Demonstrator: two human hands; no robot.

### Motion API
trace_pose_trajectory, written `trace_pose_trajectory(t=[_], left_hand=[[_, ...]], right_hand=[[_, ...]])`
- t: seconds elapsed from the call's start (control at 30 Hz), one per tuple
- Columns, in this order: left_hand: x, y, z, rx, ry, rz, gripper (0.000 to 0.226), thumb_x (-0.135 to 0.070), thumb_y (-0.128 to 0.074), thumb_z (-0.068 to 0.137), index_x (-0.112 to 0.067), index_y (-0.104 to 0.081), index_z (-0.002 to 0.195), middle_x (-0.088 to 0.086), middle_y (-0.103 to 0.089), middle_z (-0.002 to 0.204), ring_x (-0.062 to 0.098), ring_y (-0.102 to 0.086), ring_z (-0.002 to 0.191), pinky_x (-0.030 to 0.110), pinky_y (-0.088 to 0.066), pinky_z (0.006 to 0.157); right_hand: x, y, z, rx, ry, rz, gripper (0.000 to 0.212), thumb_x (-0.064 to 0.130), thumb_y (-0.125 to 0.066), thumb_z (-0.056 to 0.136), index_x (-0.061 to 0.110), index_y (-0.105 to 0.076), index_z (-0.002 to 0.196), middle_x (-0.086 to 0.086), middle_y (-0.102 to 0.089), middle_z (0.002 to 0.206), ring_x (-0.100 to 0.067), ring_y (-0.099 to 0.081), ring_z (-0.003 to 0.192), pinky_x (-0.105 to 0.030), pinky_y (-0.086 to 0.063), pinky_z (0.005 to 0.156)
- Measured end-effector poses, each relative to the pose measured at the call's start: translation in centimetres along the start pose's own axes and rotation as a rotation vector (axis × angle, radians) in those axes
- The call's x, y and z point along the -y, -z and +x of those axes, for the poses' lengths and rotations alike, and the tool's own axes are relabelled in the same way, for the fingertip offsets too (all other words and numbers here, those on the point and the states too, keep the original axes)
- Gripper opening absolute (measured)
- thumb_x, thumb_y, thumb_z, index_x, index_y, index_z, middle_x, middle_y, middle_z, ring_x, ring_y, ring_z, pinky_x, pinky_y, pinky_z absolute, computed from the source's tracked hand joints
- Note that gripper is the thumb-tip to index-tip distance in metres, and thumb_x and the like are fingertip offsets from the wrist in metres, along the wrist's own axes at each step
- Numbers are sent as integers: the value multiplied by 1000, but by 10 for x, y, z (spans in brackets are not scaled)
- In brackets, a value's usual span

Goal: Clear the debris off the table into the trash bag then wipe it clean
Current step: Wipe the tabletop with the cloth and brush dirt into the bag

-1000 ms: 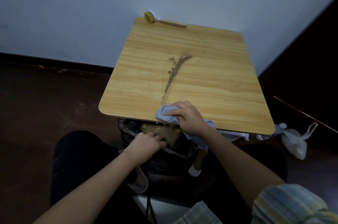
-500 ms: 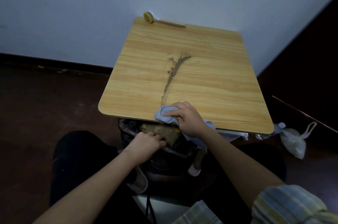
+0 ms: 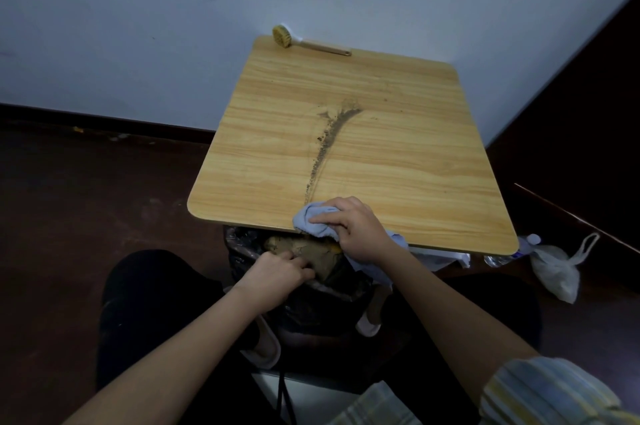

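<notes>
Cloth at the near table edge, trash bag held open just below it.

The left hand (image 3: 277,272) grips the rim of the black trash bag (image 3: 242,251) under the near edge of the wooden table (image 3: 415,182), its fingers curled over the plastic. A trail of brown debris (image 3: 329,140) runs down the tabletop toward the blue cloth (image 3: 311,216), which the right hand (image 3: 356,227) clutches and presses onto the edge. A brush (image 3: 304,43) lies at the far edge; a white bag (image 3: 557,272) sits on the floor at right.
</notes>
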State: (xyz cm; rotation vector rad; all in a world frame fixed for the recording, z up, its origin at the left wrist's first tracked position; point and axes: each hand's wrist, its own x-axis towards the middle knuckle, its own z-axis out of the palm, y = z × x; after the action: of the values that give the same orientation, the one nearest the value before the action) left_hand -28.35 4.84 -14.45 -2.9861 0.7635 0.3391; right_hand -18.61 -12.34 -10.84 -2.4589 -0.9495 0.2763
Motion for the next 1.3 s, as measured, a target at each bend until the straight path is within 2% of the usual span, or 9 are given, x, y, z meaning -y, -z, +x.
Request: trace_pose_trajectory(t=[0.2,0.4,0.5,0.6,0.73,0.9,1.1,1.2,1.3], left_hand=[[0,1,-1,13,3,13,34,-15,-43,96,-28,-49,127,1,-53,121,26,-52,109,32,-34,62],[-1,3,-2,40,-3,36,35,-15,-41,97,-26,-48,129,2,-52,122,27,-52,108,32,-33,63],[-1,1,-2,61,-13,41,36,-14,-40,97,-25,-48,130,3,-53,121,28,-53,108,32,-33,62],[-2,-2,-2,82,-5,47,36,-16,-39,97,-26,-47,131,3,-53,122,27,-53,109,32,-35,64],[-3,-8,-3,105,-10,31,38,-16,-40,97,-25,-45,133,3,-50,128,27,-49,114,35,-41,69],[-6,-12,-4,133,-42,30,39,-15,-40,97,-23,-43,135,4,-50,126,29,-47,115,39,-45,72],[-8,-13,-6,144,-48,28,38,-15,-42,96,-24,-45,134,4,-49,125,29,-49,113,38,-44,68],[-8,-14,-8,139,-47,33,37,-15,-42,96,-23,-46,132,4,-50,123,29,-50,113,36,-40,66],[-8,-15,-9,132,-48,26,36,-16,-41,96,-23,-46,131,4,-50,125,29,-49,114,35,-41,67]], right_hand=[[1,-3,-6,-70,30,-45,36,2,-48,96,19,-68,121,-9,-57,131,-34,-46,119,-47,-37,93],[3,-11,-21,-166,154,-108,30,0,-58,89,13,-72,113,-16,-62,123,-41,-57,109,-53,-46,82],[4,-13,-28,-227,228,-178,28,-1,-65,84,12,-73,108,-17,-64,118,-40,-61,103,-48,-48,76],[7,-15,-32,-256,346,-290,19,8,-62,87,11,-74,101,-20,-66,111,-35,-64,95,-39,-46,68],[12,-23,-35,-144,493,-430,4,11,-71,81,11,-72,85,-16,-67,99,-28,-65,83,-32,-46,63],[18,-31,-37,33,427,-492,13,15,-61,81,11,-74,79,-12,-69,93,-29,-66,83,-36,-54,69],[18,-29,-42,6,367,-484,4,18,-76,73,16,-74,75,-7,-72,92,-26,-68,81,-29,-51,62],[13,-29,-44,15,341,-490,13,16,-84,66,18,-75,75,-5,-72,90,-24,-67,77,-27,-49,58],[9,-29,-47,36,320,-500,10,14,-80,72,17,-76,81,-7,-72,94,-27,-66,81,-29,-48,61]])
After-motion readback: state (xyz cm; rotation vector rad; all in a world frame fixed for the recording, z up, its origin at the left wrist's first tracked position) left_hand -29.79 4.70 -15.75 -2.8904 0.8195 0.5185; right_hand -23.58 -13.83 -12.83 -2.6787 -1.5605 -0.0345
